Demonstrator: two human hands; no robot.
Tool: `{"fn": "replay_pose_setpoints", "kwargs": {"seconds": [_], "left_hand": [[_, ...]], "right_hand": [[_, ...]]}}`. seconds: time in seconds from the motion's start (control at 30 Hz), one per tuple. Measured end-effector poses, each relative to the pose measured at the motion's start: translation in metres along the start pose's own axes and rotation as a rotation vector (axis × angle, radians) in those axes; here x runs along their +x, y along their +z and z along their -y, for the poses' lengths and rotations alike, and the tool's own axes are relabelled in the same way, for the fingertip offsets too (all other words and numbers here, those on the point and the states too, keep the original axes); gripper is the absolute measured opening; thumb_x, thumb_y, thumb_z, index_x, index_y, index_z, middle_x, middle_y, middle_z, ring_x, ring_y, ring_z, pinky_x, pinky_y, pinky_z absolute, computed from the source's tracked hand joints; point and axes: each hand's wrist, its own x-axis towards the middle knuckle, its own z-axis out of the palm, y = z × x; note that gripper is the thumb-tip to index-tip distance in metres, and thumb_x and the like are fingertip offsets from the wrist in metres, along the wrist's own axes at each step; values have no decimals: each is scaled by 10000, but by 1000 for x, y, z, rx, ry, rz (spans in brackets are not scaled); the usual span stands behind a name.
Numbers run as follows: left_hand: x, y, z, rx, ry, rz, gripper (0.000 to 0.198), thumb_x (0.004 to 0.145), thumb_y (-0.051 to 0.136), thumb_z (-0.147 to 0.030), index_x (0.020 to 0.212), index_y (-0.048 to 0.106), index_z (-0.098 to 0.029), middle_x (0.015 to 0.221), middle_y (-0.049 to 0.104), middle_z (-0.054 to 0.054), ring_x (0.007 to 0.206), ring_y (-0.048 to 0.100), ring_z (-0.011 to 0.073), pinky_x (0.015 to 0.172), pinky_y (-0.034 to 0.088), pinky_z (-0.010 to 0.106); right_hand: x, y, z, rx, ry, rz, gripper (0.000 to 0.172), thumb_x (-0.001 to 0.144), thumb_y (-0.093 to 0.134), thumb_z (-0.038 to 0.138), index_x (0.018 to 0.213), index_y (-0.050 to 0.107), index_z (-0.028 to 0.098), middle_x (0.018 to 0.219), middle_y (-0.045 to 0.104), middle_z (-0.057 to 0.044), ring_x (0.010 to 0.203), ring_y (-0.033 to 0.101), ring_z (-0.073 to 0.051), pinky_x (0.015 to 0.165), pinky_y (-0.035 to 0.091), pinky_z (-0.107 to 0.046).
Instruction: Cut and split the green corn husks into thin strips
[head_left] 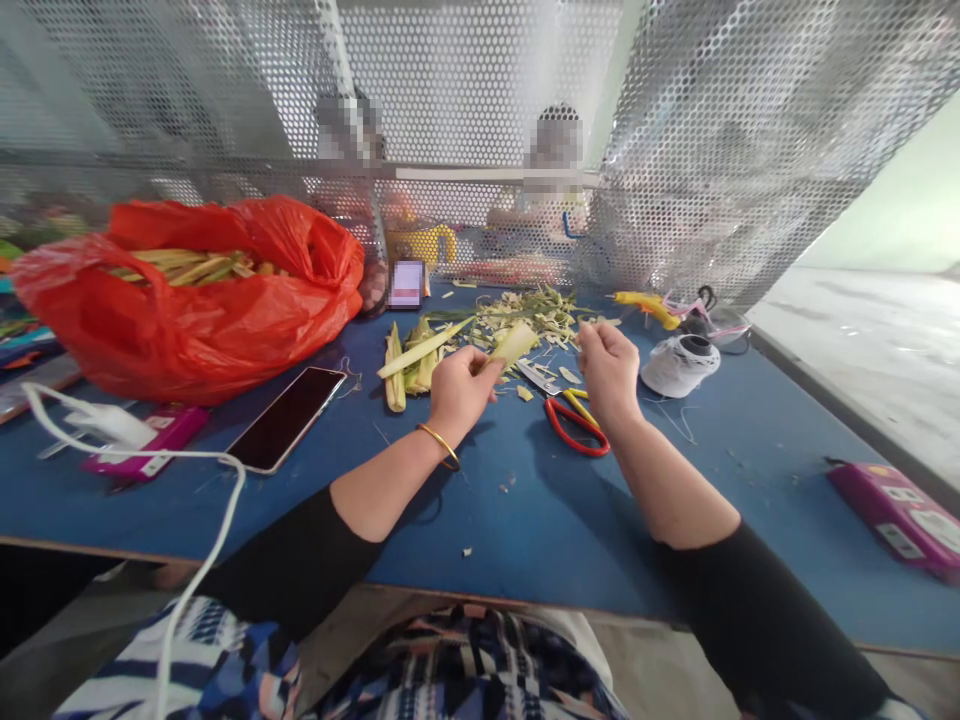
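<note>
Risk noted: the pale yellow-green leaf strip (pixel 516 343) is gripped only at its lower end by the left hand (pixel 457 385), fingers closed tight around it. A slack pinch could let it slip, or it could split along the grain. The red-handled scissors (pixel 574 425) lie just beneath the right hand (pixel 609 368), where they could snag a wrist. The right fingers are pinched narrow; on what, I cannot tell. The strip is held above the blue tabletop (pixel 525 510), between both hands. Its long axis runs lower-left to upper-right, free end towards the perforated metal screen (pixel 465 90).
</note>
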Motion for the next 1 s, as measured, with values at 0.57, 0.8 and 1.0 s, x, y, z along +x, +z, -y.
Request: {"fn": "replay_pose_setpoints", "kwargs": {"seconds": [0.57, 0.8, 1.0], "left_hand": [[-5, 5, 10, 223, 282, -77, 239, 830, 627, -274, 636, 502, -215, 613, 641, -8, 605, 614, 149, 574, 394, 252], [-3, 2, 8, 152, 219, -76, 234, 831, 631, -288, 637, 528, -209, 604, 652, -18, 529, 602, 130, 543, 408, 242], [1, 0, 3, 96, 125, -83, 249, 831, 629, -215, 604, 526, -204, 541, 632, -49, 429, 559, 102, 529, 415, 232]], "right_hand": [[-34, 21, 12, 396, 327, 424, 265, 527, 799, 359, 506, 594, 192, 496, 522, 44, 500, 421, -84, 533, 321, -269], [-29, 11, 21, 578, 464, 550, 167, 545, 776, 266, 553, 629, 189, 516, 500, 42, 511, 408, -85, 526, 343, -262], [-5, -8, 23, 704, 323, 574, 194, 649, 715, 295, 599, 543, 220, 589, 435, 54, 528, 394, -87, 658, 482, -285]]}}
